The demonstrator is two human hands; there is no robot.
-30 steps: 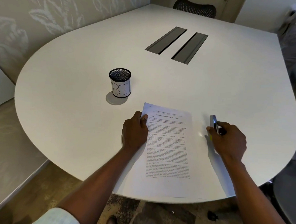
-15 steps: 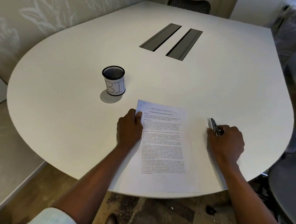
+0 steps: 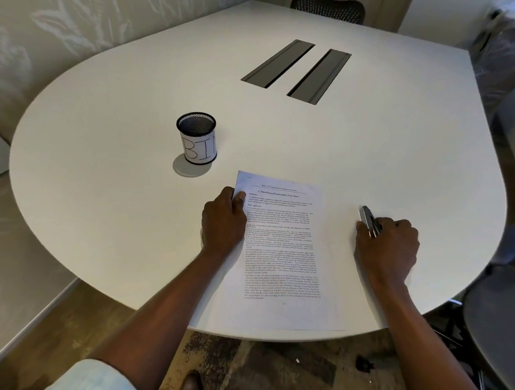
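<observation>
A printed sheet of paper (image 3: pixel 284 253) lies on the white table (image 3: pixel 126 142) near its front edge. My left hand (image 3: pixel 222 224) rests on the sheet's upper left edge, fingers curled, the thumb pressing the paper. To the right of the sheet my right hand (image 3: pixel 387 247) grips a small silver metal tool (image 3: pixel 368 219), perhaps a staple remover, whose tip pokes out toward the far side and sits low at the table surface. A black mesh cup (image 3: pixel 197 141) with a white label reading "BIN" stands upright beyond the left hand.
Two dark cable slots (image 3: pixel 297 70) are set into the table's middle. A black mesh chair (image 3: pixel 327 6) stands at the far side, a grey chair (image 3: pixel 505 324) at the near right. Walls close in on the left.
My right hand has lowered the metal tool from upright to lying nearly flat at the table. The left hand stays on the paper. The camera view shifted slightly.
</observation>
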